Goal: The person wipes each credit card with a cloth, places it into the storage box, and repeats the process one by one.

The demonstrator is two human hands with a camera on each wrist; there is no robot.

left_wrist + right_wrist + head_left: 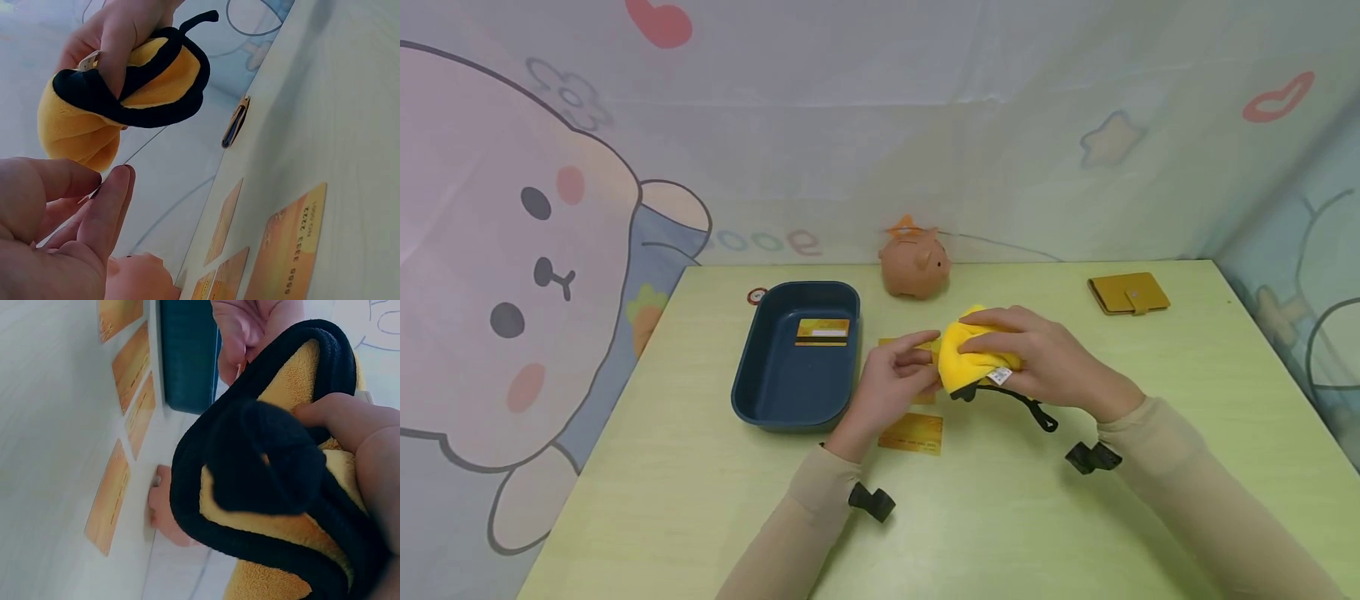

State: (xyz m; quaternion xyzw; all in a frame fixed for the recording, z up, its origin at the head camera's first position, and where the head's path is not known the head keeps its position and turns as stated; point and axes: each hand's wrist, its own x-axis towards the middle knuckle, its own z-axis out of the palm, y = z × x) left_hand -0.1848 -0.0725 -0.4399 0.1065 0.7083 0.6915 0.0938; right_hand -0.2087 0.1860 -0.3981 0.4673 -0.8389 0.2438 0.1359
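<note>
My right hand [1000, 337] grips a yellow plush pouch [958, 368] with a black rim just above the table's middle. Its fingers lie over the top, and the thumb [312, 412] hooks into the black-edged mouth [275, 462]. My left hand [898, 371] reaches in from the left, and its thumb and forefinger [240, 337] pinch the pouch's rim. In the left wrist view the pouch [81, 134] hangs over my left hand [69, 231], held by my right hand [119, 37]. A black cord with a toggle [1037, 412] trails from the pouch.
A dark blue tray [752, 392] left of the hands holds a gold card [822, 331]. Several more gold cards [912, 433] lie on the green table [350, 125] under and beside the hands. A piggy bank [915, 262] stands at the back and a brown wallet [1129, 293] at the back right.
</note>
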